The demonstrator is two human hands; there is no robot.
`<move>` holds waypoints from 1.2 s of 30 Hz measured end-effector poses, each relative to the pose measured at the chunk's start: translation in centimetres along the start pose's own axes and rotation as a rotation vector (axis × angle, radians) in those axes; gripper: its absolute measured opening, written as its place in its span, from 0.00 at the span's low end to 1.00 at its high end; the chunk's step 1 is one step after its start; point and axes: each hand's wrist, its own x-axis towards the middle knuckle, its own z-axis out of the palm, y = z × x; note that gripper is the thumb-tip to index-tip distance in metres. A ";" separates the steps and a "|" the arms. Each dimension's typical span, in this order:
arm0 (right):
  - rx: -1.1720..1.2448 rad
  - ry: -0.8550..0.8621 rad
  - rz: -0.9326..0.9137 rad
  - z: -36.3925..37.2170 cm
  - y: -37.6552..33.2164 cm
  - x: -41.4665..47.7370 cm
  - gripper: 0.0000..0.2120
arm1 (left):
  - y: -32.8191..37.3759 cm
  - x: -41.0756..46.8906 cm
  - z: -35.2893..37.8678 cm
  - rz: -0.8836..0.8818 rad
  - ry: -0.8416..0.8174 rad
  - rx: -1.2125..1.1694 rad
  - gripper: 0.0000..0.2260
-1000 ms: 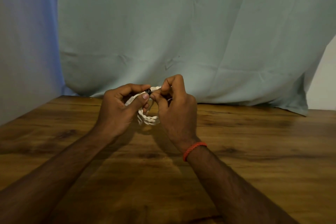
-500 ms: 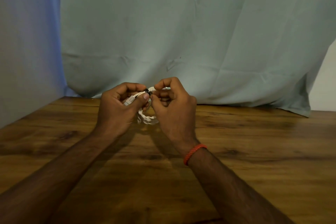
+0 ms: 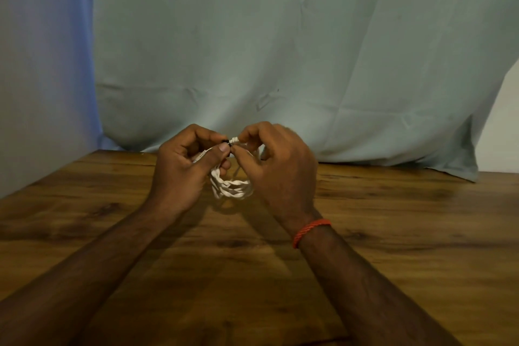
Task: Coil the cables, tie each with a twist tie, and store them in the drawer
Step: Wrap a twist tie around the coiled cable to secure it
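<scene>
- white cable (image 3: 233, 189): coiled in small loops, held up over the wooden table (image 3: 393, 233) btwn both hands; lower loops hang free below the fingers.
- left hand (image 3: 179, 174): fingers curled, thumb clamped over top of the coil, so it's gripping the cable; a ribbed end pokes out under the thumb.
- right hand (image 3: 280, 174): thumb + forefinger pinch a ribbed white end at the coil's top; other fingers curl behind the loops.
- black bit (image 3: 226, 141) btwn the thumb tips, poss. the twist tie, too small to tell.
- orange band (image 3: 310, 229) on right wrist.
- pale green cloth (image 3: 280, 50) hangs behind the table.
</scene>
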 end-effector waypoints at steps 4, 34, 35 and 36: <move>-0.020 -0.044 0.103 -0.4 1.5 0.7 0.20 | 0.1 -0.1 0.1 -0.002 -0.002 0.015 0.04; 0.180 -0.885 0.043 0.8 -0.3 -0.8 0.10 | -0.5 2.6 -3.0 -0.166 0.420 0.470 0.13; 0.152 -0.928 0.008 1.1 -0.5 -1.4 0.09 | -0.3 3.4 -4.4 -0.130 0.493 0.522 0.11; 0.176 -0.908 0.016 1.3 -0.5 -1.7 0.10 | -0.1 3.8 -5.7 -0.100 0.515 0.571 0.10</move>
